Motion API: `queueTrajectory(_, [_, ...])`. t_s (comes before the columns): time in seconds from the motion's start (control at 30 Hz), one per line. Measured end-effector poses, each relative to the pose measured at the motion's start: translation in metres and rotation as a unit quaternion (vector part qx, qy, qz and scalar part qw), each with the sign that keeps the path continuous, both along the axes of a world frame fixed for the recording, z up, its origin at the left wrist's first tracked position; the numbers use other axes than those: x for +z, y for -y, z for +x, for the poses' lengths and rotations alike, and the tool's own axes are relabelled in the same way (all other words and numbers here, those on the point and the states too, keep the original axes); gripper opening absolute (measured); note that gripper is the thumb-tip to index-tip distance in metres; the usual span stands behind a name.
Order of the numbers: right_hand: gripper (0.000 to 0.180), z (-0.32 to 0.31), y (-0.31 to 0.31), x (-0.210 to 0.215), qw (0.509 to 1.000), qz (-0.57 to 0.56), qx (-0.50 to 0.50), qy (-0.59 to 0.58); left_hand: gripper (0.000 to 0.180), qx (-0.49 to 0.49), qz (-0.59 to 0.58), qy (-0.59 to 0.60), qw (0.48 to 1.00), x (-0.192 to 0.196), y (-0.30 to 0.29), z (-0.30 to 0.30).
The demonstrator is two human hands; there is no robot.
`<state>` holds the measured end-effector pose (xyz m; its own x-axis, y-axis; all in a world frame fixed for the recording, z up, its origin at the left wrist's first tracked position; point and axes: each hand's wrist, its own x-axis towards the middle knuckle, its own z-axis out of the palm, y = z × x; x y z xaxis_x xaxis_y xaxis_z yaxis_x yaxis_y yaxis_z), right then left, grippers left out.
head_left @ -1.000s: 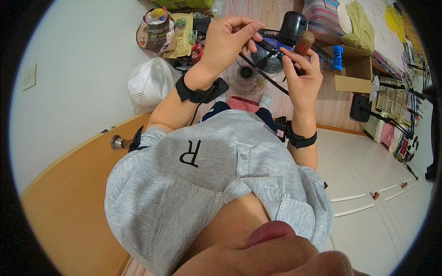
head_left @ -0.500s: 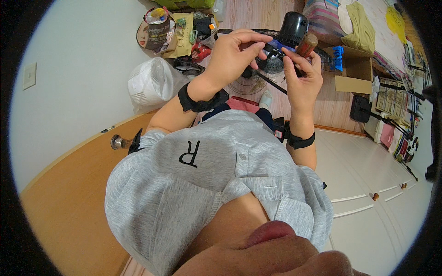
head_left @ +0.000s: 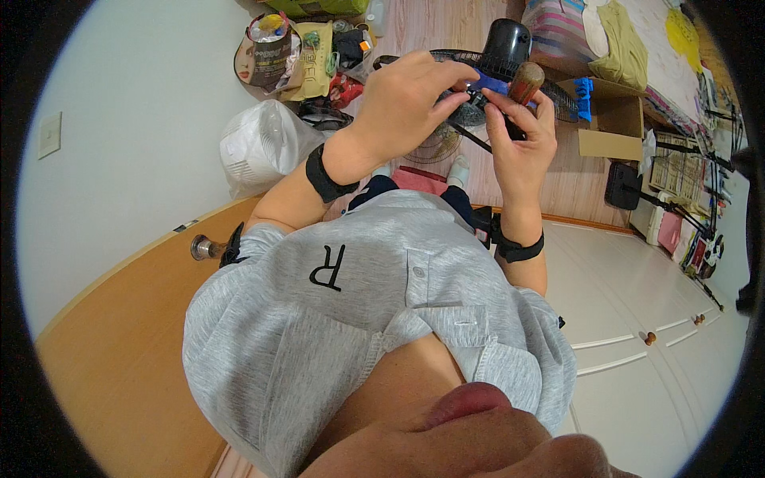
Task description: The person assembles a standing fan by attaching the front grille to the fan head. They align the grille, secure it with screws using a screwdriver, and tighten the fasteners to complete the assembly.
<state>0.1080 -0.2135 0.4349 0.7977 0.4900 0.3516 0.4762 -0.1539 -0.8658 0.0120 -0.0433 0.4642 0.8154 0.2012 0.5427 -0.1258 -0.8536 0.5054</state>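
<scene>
Looking down past my grey shirt (head_left: 374,319), I see both forearms rising from the lower part of the view, each with a black wristband (head_left: 325,174). My right hand (head_left: 522,147) is wrapped around a tool with a brown wooden handle (head_left: 527,81); the handle's rounded end sticks up above my index finger, and that grip is closed tight on it. My left hand (head_left: 406,103) comes across from the left, thumb and fingertips pinched narrowly on a small blue part (head_left: 490,84) that sits just left of the handle, touching my right fingers. A thin black rod (head_left: 470,135) slants down and to the left from between the two hands; I cannot tell what its far end joins.

Beneath my hands, on the wooden floor (head_left: 558,171), lies a round black fan grille (head_left: 438,143), and my socked feet show just beside it. To the left, a white plastic bag (head_left: 259,147) leans against the wall. To the right is an open cardboard box (head_left: 610,127) with a blue piece at its edge. Farther off stands a black fan motor housing (head_left: 508,41), and a cluttered heap of packets (head_left: 307,56) lies at the upper left.
</scene>
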Motion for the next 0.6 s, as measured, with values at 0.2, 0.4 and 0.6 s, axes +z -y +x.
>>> queueTrajectory(0.2, [0.024,0.002,0.001,0.000,1.000,-0.009,0.014,0.005,0.032,-0.027,0.046,-0.008,0.999,0.001,-0.004,0.000])
queueTrajectory(0.4, [0.023,0.006,0.003,-0.001,0.999,-0.001,0.033,-0.017,0.034,-0.038,0.012,0.005,0.999,-0.006,-0.006,0.003])
queueTrajectory(0.6, [0.023,0.010,0.004,-0.002,0.995,0.019,0.055,-0.077,0.027,-0.030,-0.107,-0.012,0.994,-0.011,-0.008,0.004])
